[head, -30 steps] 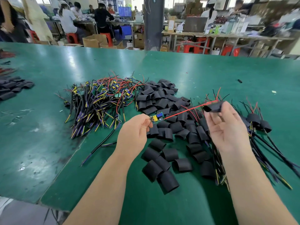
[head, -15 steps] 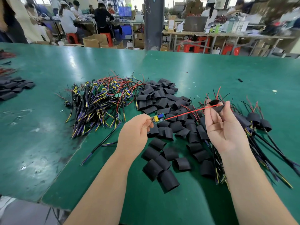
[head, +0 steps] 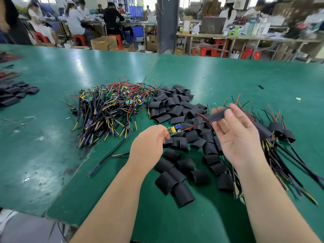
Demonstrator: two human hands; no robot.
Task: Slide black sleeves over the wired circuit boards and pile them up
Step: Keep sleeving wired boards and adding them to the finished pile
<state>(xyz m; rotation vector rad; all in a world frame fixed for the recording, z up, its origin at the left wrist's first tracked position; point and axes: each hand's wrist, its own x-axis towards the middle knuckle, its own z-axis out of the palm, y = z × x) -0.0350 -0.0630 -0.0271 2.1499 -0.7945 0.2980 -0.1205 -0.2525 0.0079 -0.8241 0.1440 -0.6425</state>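
A small circuit board [head: 174, 129] sits just left of the frame's centre, lifted off the surface, its near end pinched by the left hand [head: 149, 142] with curled fingers. Red and black wires [head: 194, 126] run from the board up and to the right into the open end of a black sleeve [head: 218, 116]. The right hand [head: 236, 137], palm towards the camera, grasps that sleeve between thumb and fingertips, right of centre. The sleeve is not yet over the board.

Below and behind both hands lies a loose heap of empty black sleeves [head: 177, 109], spreading from the middle of the frame down towards the lower centre. Left of it, a tangle of bare wired boards [head: 108, 111] rests with yellow, purple, red and black leads fanned out. At the right, beside the right wrist, a pile of sleeved boards [head: 280, 133] trails long black cables towards the lower right corner.

Everything rests on a green surface [head: 219, 76]. More black sleeves [head: 14, 93] lie at the left edge. Across the top, people [head: 75, 20] sit at other benches among red stools and cardboard boxes.
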